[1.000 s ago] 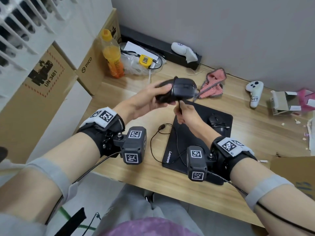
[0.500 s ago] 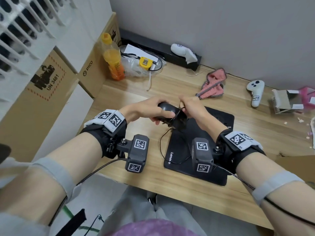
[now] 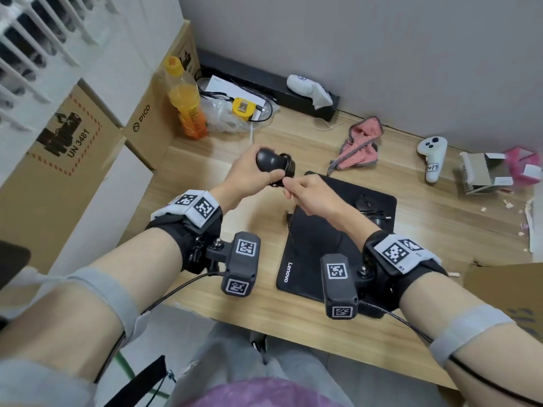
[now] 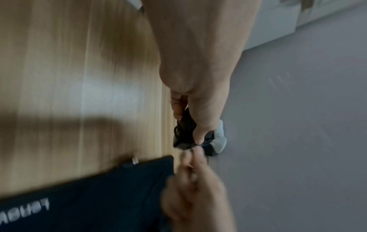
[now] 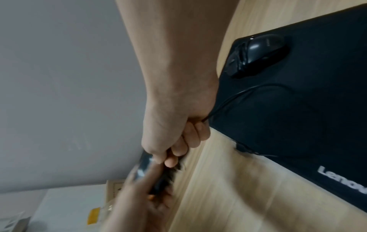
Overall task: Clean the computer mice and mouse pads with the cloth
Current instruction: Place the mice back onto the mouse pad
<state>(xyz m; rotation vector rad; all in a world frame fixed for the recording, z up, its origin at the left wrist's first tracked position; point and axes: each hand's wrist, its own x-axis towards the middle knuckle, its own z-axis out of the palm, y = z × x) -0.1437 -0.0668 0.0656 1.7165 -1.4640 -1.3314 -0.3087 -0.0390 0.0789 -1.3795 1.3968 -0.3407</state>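
My left hand point(image 3: 252, 174) grips a black wired mouse point(image 3: 271, 163) above the desk, left of the black Lenovo mouse pad point(image 3: 320, 245). Turns of its cable lie round the mouse body. My right hand point(image 3: 289, 188) pinches the cable point(image 5: 228, 100) right beside the mouse, and the plug end point(image 3: 289, 215) dangles over the pad's left edge. A second black mouse point(image 3: 368, 205) with its cord bundled rests on the pad's far right corner. The pink cloth point(image 3: 360, 142) lies crumpled on the desk beyond the pad. Both wrist views are blurred around the held mouse point(image 4: 184, 130).
An orange drink bottle point(image 3: 188, 104), a plastic bag with a yellow gadget point(image 3: 244, 108) and cardboard boxes point(image 3: 147, 118) crowd the far left. Two white controllers point(image 3: 432, 157) and a torn small box point(image 3: 482, 171) lie at the back and right. The desk's front edge point(image 3: 264, 321) is near my lap.
The loop of slack cable that lay on the desk and pad has been taken up round the mouse. Both hands have shifted a little left and away from the pad.
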